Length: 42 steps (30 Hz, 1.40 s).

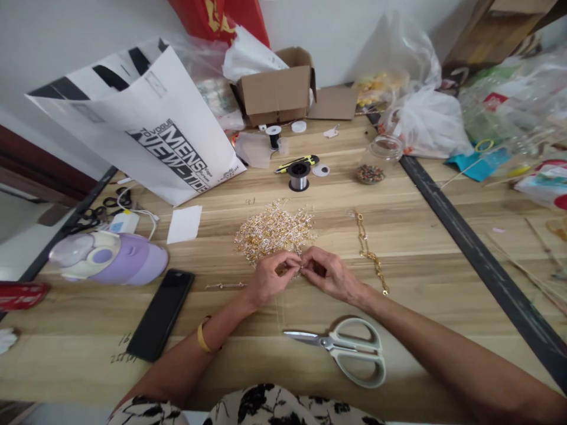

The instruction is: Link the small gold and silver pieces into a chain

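My left hand (275, 274) and my right hand (325, 271) meet fingertip to fingertip over the table, each pinched closed on something too small to name. Just beyond them spreads a pile of small gold and silver jewelry pieces (272, 230). Thin pale threads seem to hang down from the fingers toward me. Left of my left hand lies a thin chain (225, 285). A gold chain (371, 255) stretches across the wood to the right of my right hand. Scissors with pale green handles (354, 348) lie nearer to me, blades pointing left.
A spool of clear line (299, 177), a yellow-black cutter (296, 163) and a jar of beads (374, 165) stand beyond the pile. At left are a phone (162, 313), a purple bottle (115, 258) and a white paper bag (146, 124). A cardboard box (279, 94) sits behind.
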### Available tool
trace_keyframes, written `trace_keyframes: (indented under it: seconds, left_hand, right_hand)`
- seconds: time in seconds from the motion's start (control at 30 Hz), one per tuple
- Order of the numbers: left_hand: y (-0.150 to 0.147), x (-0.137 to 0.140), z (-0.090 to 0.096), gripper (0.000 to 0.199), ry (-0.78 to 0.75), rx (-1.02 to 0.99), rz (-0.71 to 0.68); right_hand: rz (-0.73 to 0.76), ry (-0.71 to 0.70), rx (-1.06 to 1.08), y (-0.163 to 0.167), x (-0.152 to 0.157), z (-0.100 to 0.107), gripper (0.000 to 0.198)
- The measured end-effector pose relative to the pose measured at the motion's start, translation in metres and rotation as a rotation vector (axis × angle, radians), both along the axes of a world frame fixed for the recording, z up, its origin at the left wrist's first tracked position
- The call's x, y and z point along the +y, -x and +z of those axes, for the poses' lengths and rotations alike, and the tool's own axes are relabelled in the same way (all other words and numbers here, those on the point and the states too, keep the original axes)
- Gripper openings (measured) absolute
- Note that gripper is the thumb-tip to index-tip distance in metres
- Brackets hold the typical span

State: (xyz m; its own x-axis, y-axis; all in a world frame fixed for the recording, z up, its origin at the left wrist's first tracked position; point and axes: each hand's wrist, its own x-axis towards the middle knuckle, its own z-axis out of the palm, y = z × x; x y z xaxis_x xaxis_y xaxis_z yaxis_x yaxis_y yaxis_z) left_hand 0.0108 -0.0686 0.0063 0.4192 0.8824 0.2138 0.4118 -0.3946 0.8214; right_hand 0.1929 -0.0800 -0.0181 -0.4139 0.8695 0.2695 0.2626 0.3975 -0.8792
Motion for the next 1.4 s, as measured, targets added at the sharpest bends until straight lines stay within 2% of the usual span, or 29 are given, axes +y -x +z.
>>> trace_keyframes:
  seconds: [0.13, 0.43, 0.67, 0.77, 0.97, 1.13, 1.4]
  left_hand:
    - [0.002, 0.002, 0.0, 0.01, 0.075, -0.036, 0.005]
    - [0.007, 0.007, 0.012, 0.015, 0.338, -0.29, 0.076]
    - [0.008, 0.008, 0.01, 0.017, 0.395, -0.349, 0.072]
    - [0.008, 0.007, 0.01, 0.016, 0.388, -0.364, 0.069]
    - [0.005, 0.004, 0.01, 0.014, 0.317, -0.327, 0.02]
    - [0.003, 0.003, 0.006, 0.008, 0.229, -0.232, -0.024]
    - [0.004, 0.002, 0.001, 0.008, 0.128, -0.174, -0.008]
  right_hand:
    - [0.013, 0.026, -0.011, 0.0, -0.001, 0.002, 0.004]
    - [-0.018, 0.104, -0.026, 0.0, -0.002, 0.004, 0.01]
    - [-0.073, 0.255, 0.08, -0.001, -0.001, 0.006, 0.014]
    - [-0.073, 0.264, 0.119, -0.002, -0.002, 0.007, 0.018]
    - [-0.065, 0.118, 0.085, -0.001, -0.005, 0.007, 0.023]
    - [-0.054, 0.008, -0.01, -0.002, -0.005, 0.004, 0.013]
    - [-0.078, -0.054, -0.061, -0.001, -0.004, 0.007, 0.01]
